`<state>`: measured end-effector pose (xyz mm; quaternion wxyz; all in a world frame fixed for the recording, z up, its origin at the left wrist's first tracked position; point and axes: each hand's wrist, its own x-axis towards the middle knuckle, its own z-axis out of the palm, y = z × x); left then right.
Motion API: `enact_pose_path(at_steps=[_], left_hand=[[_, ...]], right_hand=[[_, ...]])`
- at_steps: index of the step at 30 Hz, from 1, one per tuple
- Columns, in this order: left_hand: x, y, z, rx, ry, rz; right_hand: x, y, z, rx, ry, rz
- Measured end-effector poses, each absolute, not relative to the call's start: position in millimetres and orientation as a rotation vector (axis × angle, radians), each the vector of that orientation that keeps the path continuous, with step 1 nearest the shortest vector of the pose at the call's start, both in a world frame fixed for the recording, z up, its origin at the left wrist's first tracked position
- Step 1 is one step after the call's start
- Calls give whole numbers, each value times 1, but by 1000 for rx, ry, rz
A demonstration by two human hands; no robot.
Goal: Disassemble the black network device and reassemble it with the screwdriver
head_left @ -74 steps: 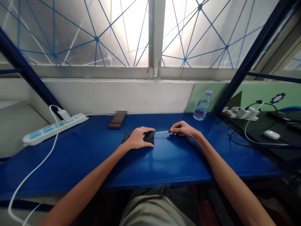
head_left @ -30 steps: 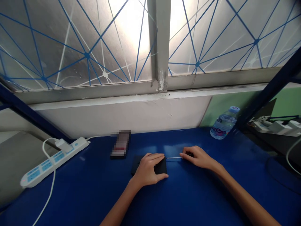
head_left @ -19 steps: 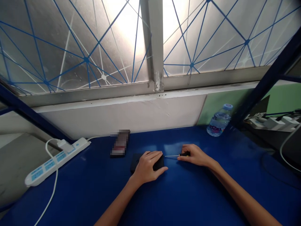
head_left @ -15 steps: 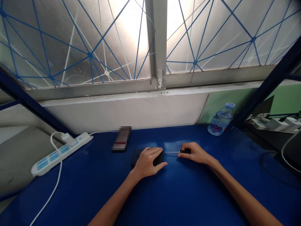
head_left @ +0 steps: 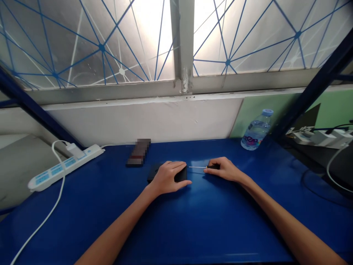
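Observation:
A flat black box (head_left: pixel 180 176) lies on the blue table (head_left: pixel 193 221). My left hand (head_left: pixel 167 177) rests over it, fingers along its top and far side, thumb stretched at the near right corner. To the right, my right hand (head_left: pixel 224 169) grips the dark handle of a screwdriver (head_left: pixel 197 167). Its thin metal shaft points left, level with the table, and the tip is just beside the box's right side; whether it touches cannot be made out.
A blurred phone-like object (head_left: pixel 138 152) lies behind the box. At the left is a white power strip (head_left: pixel 66 167) with a plugged-in charger and cable. A water bottle (head_left: pixel 255 132) stands at the back right, near a blue frame post (head_left: pixel 311 88).
The whole view has shifted, so everything sits slightly higher and further left. The screwdriver's tip now shows a small gap from the box's side, where before it reached closer.

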<state>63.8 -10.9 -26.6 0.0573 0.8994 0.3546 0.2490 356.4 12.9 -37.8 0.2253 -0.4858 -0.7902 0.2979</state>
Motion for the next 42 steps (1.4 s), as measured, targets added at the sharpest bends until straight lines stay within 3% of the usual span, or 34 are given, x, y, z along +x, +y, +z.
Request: enact_pose_path(at_steps=[42], left_hand=[[64,-15,-29,2738,1144,719]], right_hand=[[349,9,-38,-1390,-2130,757]])
